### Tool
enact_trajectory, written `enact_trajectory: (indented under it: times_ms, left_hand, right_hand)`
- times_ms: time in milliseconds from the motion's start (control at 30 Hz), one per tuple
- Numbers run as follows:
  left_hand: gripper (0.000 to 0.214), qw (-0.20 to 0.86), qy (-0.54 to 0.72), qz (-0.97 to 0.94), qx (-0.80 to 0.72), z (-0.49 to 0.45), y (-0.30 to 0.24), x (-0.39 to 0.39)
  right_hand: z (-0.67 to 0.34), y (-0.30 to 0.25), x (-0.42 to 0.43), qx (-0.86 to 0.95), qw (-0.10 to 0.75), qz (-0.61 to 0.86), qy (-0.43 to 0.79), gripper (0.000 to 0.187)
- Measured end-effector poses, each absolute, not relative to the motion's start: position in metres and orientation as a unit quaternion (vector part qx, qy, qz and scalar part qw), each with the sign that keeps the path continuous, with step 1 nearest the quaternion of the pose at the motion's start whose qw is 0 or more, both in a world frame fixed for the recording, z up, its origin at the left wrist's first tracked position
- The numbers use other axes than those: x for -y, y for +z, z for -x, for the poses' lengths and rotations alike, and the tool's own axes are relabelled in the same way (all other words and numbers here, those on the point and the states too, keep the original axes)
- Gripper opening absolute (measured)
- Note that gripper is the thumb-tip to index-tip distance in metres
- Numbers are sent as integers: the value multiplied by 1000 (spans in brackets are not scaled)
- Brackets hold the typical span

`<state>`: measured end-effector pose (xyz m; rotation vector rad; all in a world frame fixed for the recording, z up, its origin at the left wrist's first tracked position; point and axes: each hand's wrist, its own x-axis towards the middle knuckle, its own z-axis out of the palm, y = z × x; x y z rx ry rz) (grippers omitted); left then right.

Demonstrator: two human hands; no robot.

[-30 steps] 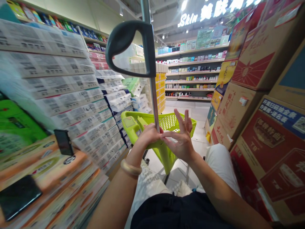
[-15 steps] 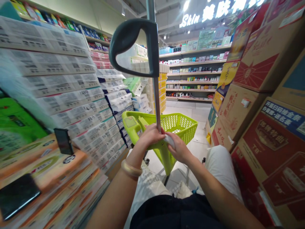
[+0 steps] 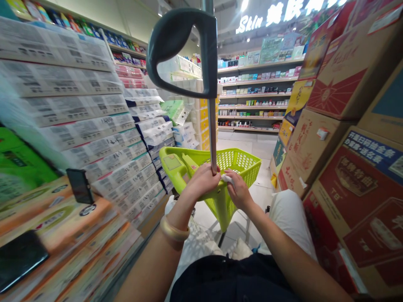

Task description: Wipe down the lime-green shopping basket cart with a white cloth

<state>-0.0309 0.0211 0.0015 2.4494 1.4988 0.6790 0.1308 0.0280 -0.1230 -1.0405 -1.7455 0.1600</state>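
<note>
1. the left grip (image 3: 204,179) appears clenched around the lower end of a slender, nearly upright silver metal pole (image 3: 213,130); the undersides of its fingers are hidden.
2. the right grip (image 3: 241,193) pinches a small, soft-looking white wad (image 3: 227,179) just beside the pole, above the near end of a lime-green plastic trolley (image 3: 222,205) with perforated walls.
3. a dark grey plastic loop handle (image 3: 168,40) sits higher on the pole, touched by neither hand.
4. done, it seems: the pole is steadied and the wad is at its foot.
5. remaining: the work looks midway, the wad not yet put down; how much is left cannot be told.
</note>
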Motion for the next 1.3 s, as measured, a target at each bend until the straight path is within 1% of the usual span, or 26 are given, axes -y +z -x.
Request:
enact_trajectory:
  times_ms: [67,133,267,367,500,600,800,867,1033,1233,1300]
  left_hand:
    - [27,98,215,-828,-509,31,3,-20]
    - [28,97,206,-826,-516,31,4,-20]
    - [30,102,202,-816,-532,31,7,-19]
    - [33,112,196,-818,-528,31,9,-17]
    - [32,107,190,-816,-536,31,11,-15]
    - [32,108,185,-813,-541,30,12,-15]
    - [31,105,192,-818,-532,29,12,-14]
    - [31,108,194,-816,-533,30,12,-14]
    - [31,101,193,-817,-534,32,11,-14]
    - [32,101,187,-817,-536,31,12,-12]
    - [31,100,184,-815,-541,31,13,-11]
  right_hand:
    - [-140,-125,-34,710,500,488,87,30]
    - [-140,-125,-32,706,491,502,96,33]
    - [-118,-118,-17,744,523,405,93,42]
    - [-113,-117,-17,758,530,371,83,40]
    - [-130,-125,-34,727,515,449,63,32]
    - [-130,-126,-33,707,513,483,56,32]
    - [-106,-131,-5,728,579,361,73,43]
    - [-111,-140,-9,718,589,366,64,42]
    - [-124,-150,-23,648,606,457,55,37]
    - [-103,-134,2,710,601,360,67,43]
    - [-106,-136,-1,716,595,358,65,42]
